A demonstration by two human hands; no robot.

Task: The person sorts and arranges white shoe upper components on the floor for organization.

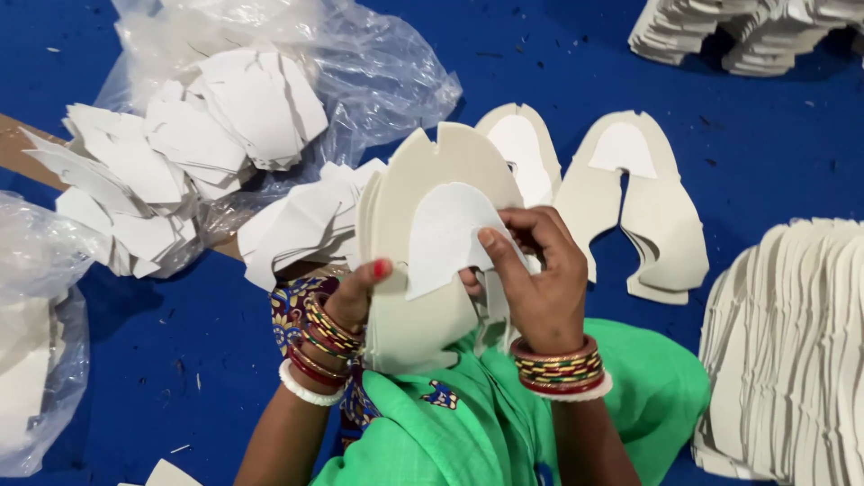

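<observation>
My left hand point(360, 292) grips a thick stack of cream U-shaped shoe-upper pieces point(423, 171), held upright in front of me, thumb on its front face. My right hand point(538, 274) presses a smaller white curved liner piece point(445, 236) flat against the front of that stack, thumb on the liner's right edge. Both wrists wear coloured bangles. Green cloth point(504, 423) lies under my forearms.
White liner pieces point(225, 117) spill from a clear plastic bag point(378, 72) at the upper left, with more point(301, 220) beside the stack. Two cream uppers with liners point(634, 193) lie on the blue surface point(765, 153). Fanned piles of uppers stand at right point(792, 351) and top right point(747, 36).
</observation>
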